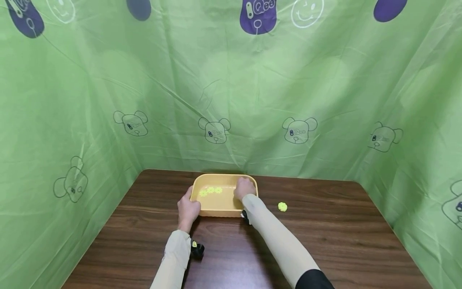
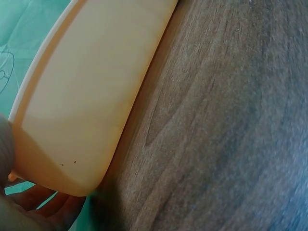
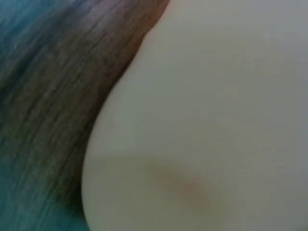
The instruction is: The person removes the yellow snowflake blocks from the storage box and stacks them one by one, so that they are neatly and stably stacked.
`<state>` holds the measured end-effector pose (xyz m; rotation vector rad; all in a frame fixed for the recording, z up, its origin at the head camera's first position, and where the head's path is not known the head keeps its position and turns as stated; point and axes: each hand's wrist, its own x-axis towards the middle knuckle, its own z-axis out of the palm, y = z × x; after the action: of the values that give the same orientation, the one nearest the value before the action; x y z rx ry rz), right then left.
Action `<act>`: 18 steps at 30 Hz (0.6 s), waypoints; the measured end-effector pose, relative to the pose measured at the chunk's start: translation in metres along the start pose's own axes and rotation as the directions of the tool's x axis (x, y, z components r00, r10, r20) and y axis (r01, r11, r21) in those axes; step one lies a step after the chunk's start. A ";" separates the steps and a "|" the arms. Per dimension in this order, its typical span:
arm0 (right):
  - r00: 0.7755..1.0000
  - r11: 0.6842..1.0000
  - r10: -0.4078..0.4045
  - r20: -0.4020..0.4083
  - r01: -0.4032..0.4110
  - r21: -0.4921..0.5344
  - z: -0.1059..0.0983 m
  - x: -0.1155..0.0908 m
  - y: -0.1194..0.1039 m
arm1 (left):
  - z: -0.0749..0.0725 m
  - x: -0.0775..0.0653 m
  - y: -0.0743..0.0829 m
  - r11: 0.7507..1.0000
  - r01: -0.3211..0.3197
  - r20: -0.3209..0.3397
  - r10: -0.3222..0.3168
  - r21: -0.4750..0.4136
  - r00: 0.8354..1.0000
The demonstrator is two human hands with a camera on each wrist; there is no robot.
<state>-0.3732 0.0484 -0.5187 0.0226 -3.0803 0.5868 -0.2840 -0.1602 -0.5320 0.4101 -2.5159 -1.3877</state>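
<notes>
A shallow yellow-orange tray (image 1: 217, 213) stands towards the far side of the table. My left hand (image 1: 189, 209) grips its left end, the thumb at the near corner; in the left wrist view its fingers (image 2: 67, 209) curl round the tray's end. Reaching inside the right part of the tray is my right hand (image 1: 244, 188), knuckles up. Its fingertips are hidden, and I cannot tell whether they hold anything. Several small bright-yellow flower-shaped pieces (image 1: 211, 190) lie in a row in the tray's left half. The tray's pale outer wall (image 3: 202, 106) fills most of the right wrist view.
One more yellow flower-shaped piece (image 1: 282, 206) lies on the dark wood table (image 1: 343, 233), to the right of the tray. Green printed cloth (image 1: 252, 92) hangs behind the table and along both sides.
</notes>
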 end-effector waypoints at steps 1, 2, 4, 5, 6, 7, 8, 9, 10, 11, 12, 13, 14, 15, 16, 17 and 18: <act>1.000 1.000 0.001 0.002 -0.001 -0.001 0.001 0.001 0.001 | 0.000 0.000 0.000 1.000 0.000 0.002 0.000 0.001 1.000; 1.000 1.000 0.000 0.002 0.000 -0.001 0.001 0.001 0.001 | 0.000 0.000 0.001 1.000 0.001 0.003 -0.001 0.001 1.000; 1.000 1.000 -0.007 -0.003 0.007 0.001 0.002 0.001 0.002 | 0.000 0.000 0.001 1.000 0.000 0.000 0.000 0.004 1.000; 1.000 1.000 -0.011 -0.007 0.011 0.003 0.002 0.001 0.003 | 0.001 -0.001 0.001 1.000 -0.001 -0.002 0.001 0.006 1.000; 1.000 1.000 -0.015 -0.013 0.015 0.003 0.002 0.001 0.003 | 0.001 -0.001 0.001 1.000 -0.002 -0.005 0.002 0.008 1.000; 1.000 1.000 -0.019 -0.018 0.019 0.003 0.002 0.001 0.004 | 0.001 0.000 0.001 1.000 -0.003 -0.007 0.003 0.010 1.000; 1.000 1.000 -0.022 -0.021 0.022 0.004 0.002 0.001 0.004 | 0.002 0.000 0.001 1.000 -0.005 -0.008 0.005 0.013 1.000; 0.999 1.000 -0.024 -0.029 0.024 0.003 0.002 0.001 0.005 | 0.002 0.000 0.001 1.000 -0.007 -0.009 0.007 0.012 1.000; 0.999 1.000 -0.029 -0.037 0.029 0.001 0.003 0.001 0.005 | 0.002 0.000 0.001 1.000 -0.007 -0.008 0.007 0.010 1.000; 0.999 0.999 -0.032 -0.042 0.032 0.003 0.003 0.001 0.005 | 0.002 0.000 0.001 1.000 -0.008 -0.008 0.008 0.007 1.000; 0.998 0.999 -0.036 -0.046 0.036 0.003 0.003 0.000 0.005 | 0.002 0.000 0.001 1.000 -0.008 -0.008 0.008 0.005 1.000; 0.998 0.999 -0.040 -0.051 0.040 0.005 0.003 0.000 0.005 | 0.002 0.000 0.000 1.000 -0.009 -0.008 0.009 0.005 1.000; 0.998 0.999 -0.043 -0.055 0.044 0.006 0.003 0.000 0.005 | 0.002 0.000 0.000 1.000 -0.011 -0.009 0.011 0.005 1.000; 0.997 0.999 -0.046 -0.058 0.046 0.008 0.003 -0.001 0.005 | 0.002 0.000 0.000 1.000 -0.011 -0.011 0.011 0.006 1.000; 0.997 0.999 -0.049 -0.058 0.050 0.012 0.002 -0.001 0.005 | 0.002 0.000 0.000 1.000 -0.013 -0.014 0.013 0.008 1.000; 0.997 0.998 -0.051 -0.059 0.052 0.016 0.002 -0.001 0.005 | 0.003 0.000 0.000 1.000 -0.012 -0.017 0.012 0.010 1.000; 0.996 0.998 -0.056 -0.063 0.058 0.022 0.002 -0.001 0.004 | 0.002 0.000 -0.001 1.000 -0.014 -0.021 0.014 0.012 1.000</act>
<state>-0.3720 0.0518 -0.5220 0.0900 -3.0018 0.6090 -0.2851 -0.1587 -0.5338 0.4068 -2.5067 -1.3571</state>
